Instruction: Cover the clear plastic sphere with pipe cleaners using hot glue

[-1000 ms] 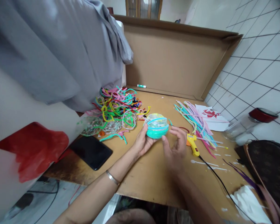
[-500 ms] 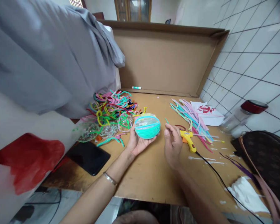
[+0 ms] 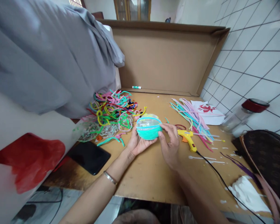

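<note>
A rounded, clear form (image 3: 149, 133) has turquoise pipe cleaners wrapped round its lower part and brighter blue bands higher up. It rests in my left hand (image 3: 140, 143), whose fingers curl round it from the left and below. My right hand (image 3: 170, 140) touches its right side with thumb and fingertips. Just behind the right hand, a short turquoise piece (image 3: 166, 119) lies on the table. To the right is a yellow glue gun (image 3: 188, 140) with a black cord.
Tangled pipe cleaners (image 3: 112, 104) and clear plastic forms (image 3: 108, 129) lie at left, near a black phone (image 3: 90, 158). Straight pipe cleaners (image 3: 193, 116), a bottle (image 3: 238, 116), a brown bag (image 3: 266, 155) and tissue (image 3: 248, 194) are at right. Cardboard (image 3: 163, 62) stands behind.
My right hand has moved left onto the side of the wrapped form. The short turquoise piece by its fingertips now lies apart from the hand. The form has shifted slightly right.
</note>
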A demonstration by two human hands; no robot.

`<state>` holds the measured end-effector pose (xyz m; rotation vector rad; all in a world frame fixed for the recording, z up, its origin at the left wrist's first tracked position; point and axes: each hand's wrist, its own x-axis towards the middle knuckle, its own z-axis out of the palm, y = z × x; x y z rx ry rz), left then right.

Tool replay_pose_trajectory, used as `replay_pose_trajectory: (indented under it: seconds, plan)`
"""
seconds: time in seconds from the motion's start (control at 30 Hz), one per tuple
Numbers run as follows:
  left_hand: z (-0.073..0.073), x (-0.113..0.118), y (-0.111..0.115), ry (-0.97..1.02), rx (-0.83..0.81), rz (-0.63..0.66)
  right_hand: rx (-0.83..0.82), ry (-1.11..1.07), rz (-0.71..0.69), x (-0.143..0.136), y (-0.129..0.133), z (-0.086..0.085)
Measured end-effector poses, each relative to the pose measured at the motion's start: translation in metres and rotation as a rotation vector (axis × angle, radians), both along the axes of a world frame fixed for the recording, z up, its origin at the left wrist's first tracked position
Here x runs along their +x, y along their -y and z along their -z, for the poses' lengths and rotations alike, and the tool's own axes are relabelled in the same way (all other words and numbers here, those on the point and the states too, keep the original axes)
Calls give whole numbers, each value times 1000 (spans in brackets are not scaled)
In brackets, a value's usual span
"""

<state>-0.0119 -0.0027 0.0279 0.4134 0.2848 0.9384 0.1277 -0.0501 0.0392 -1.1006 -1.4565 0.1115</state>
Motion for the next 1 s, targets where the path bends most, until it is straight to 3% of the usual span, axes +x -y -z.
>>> replay_pose_trajectory:
  seconds: [0.23, 0.43, 0.6, 1.0]
  plan:
    - [6, 7, 0, -43, 83, 31, 116, 79, 68, 1, 1, -2]
    - [13, 14, 2, -57, 128, 62, 35, 195, 27, 0, 0, 3]
    - [10, 14, 4, -11, 167, 62, 62, 197, 49, 0, -2, 5]
    - [12, 14, 0, -160, 98, -55, 14, 211, 39, 4, -6, 4]
